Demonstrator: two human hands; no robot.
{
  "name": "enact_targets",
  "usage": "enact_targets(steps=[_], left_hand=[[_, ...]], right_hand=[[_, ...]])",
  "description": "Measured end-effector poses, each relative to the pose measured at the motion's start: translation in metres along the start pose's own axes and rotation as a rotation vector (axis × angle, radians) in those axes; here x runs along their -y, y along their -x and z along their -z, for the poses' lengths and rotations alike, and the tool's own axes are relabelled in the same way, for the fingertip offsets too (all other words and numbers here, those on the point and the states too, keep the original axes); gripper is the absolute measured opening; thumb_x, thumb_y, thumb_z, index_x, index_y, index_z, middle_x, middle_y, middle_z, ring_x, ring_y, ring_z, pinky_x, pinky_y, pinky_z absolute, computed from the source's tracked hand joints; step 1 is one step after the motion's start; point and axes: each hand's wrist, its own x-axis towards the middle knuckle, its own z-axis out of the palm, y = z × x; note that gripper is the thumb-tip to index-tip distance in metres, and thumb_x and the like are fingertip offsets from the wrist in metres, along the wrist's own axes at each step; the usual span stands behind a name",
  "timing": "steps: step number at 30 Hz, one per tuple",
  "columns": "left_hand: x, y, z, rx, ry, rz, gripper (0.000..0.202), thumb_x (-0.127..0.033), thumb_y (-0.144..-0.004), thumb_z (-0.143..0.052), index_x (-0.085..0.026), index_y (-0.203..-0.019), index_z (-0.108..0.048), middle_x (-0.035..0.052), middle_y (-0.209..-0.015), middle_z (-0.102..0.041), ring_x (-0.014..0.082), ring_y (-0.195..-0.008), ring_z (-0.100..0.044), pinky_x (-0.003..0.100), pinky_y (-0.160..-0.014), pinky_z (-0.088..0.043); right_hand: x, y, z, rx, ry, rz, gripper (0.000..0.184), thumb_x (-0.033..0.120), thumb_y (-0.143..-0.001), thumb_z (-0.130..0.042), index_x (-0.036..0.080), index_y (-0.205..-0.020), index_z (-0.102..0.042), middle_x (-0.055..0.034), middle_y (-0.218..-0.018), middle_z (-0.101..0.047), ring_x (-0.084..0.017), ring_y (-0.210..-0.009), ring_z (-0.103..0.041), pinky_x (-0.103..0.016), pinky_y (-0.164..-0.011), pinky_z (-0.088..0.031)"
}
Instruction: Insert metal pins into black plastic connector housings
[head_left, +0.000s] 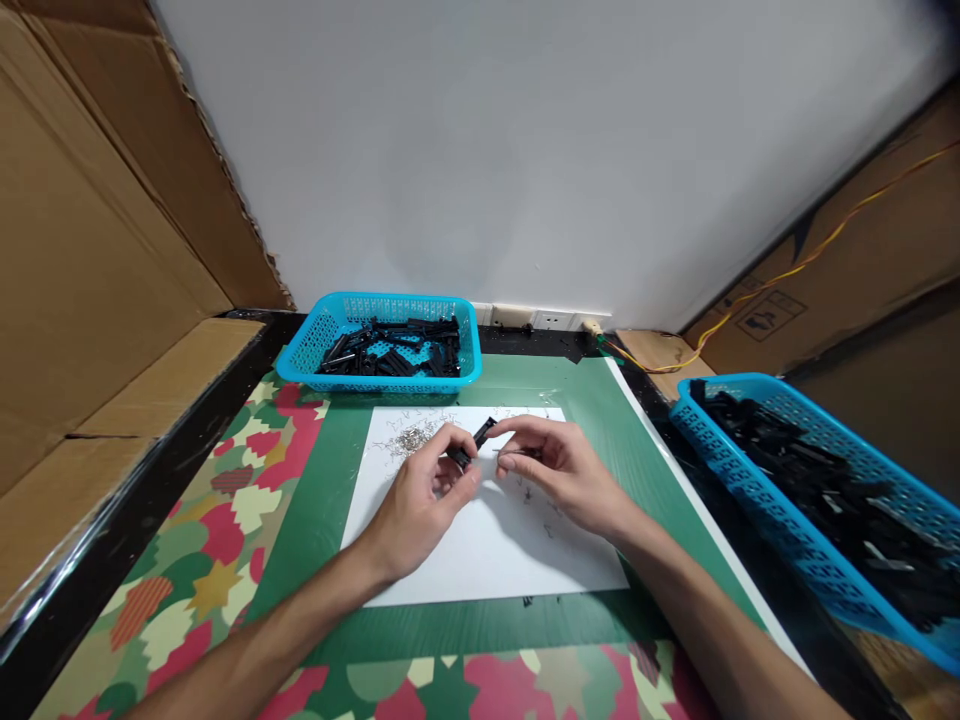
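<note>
My left hand [424, 495] is closed around a small, narrow black plastic piece [486, 431], pinched between thumb and fingers and tilted up to the right. My right hand [562, 470] is just to the right, its index fingertip at the upper end of the black piece; whether it touches cannot be told. Its other fingers are bent in near the thumb, and something thin and small seems to be between them. Both hands are above a white sheet [465, 560]. A pile of tiny metal pieces [412, 438] lies on the sheet behind my left hand, with more scattered under my right.
A blue basket [379, 384] of black plastic parts stands at the back. Another blue basket [757, 500] with black parts is at the right. Cardboard [97, 200] borders the left side. Yellow and red wires [705, 345] run from a wall socket strip [551, 320].
</note>
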Motion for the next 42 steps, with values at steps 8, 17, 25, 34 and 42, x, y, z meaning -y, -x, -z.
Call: enact_targets(steps=[8,17,25,34,42], left_hand=[[-0.001,0.002,-0.007,0.059,0.022,0.004,0.027,-0.049,-0.106,-0.057,-0.023,-0.108,-0.060,0.0037,-0.097,-0.072,0.0152,-0.075,-0.055,0.028,-0.066,-0.043],[-0.004,0.003,-0.005,0.047,0.017,0.002,0.028,-0.049,-0.108,-0.053,-0.022,-0.103,-0.062,0.0015,-0.094,-0.068,0.0134,-0.071,-0.050,0.027,-0.066,-0.042],[-0.003,0.002,-0.002,0.046,0.095,0.078,0.027,-0.048,-0.106,-0.056,-0.022,-0.100,-0.059,-0.0028,-0.071,-0.052,0.0132,-0.064,-0.047,0.025,-0.057,-0.036],[-0.003,0.000,0.005,0.030,0.057,0.053,0.028,-0.049,-0.105,-0.055,-0.022,-0.102,-0.061,-0.0018,-0.071,-0.051,0.0135,-0.063,-0.046,0.025,-0.053,-0.034],[-0.006,-0.009,0.037,-0.589,0.210,-0.189,0.022,-0.042,-0.103,-0.061,-0.022,-0.094,-0.059,-0.0045,-0.065,-0.049,0.0099,-0.049,-0.042,0.024,-0.045,-0.029]], right_hand=[[0.006,0.000,-0.015,0.019,-0.175,-0.067,0.035,0.043,-0.094,-0.080,0.021,-0.112,-0.060,-0.0026,-0.080,-0.075,-0.018,-0.076,-0.068,-0.031,-0.073,-0.048],[0.001,-0.003,-0.019,0.005,-0.235,-0.050,0.029,0.043,-0.094,-0.079,0.020,-0.103,-0.065,-0.0014,-0.076,-0.073,-0.016,-0.073,-0.066,-0.030,-0.074,-0.049],[0.001,0.005,-0.018,-0.124,0.226,0.184,0.014,0.034,-0.095,-0.077,0.021,-0.099,-0.076,-0.0053,-0.089,-0.073,-0.020,-0.080,-0.064,-0.034,-0.075,-0.051],[0.007,0.008,-0.012,-0.132,0.569,0.334,0.015,0.029,-0.104,-0.061,0.025,-0.099,-0.075,-0.0038,-0.076,-0.063,-0.021,-0.074,-0.059,-0.036,-0.073,-0.048],[0.005,0.004,0.014,0.076,0.700,0.127,0.015,0.024,-0.100,-0.063,0.024,-0.097,-0.078,-0.0031,-0.080,-0.065,-0.019,-0.075,-0.059,-0.033,-0.073,-0.045]])
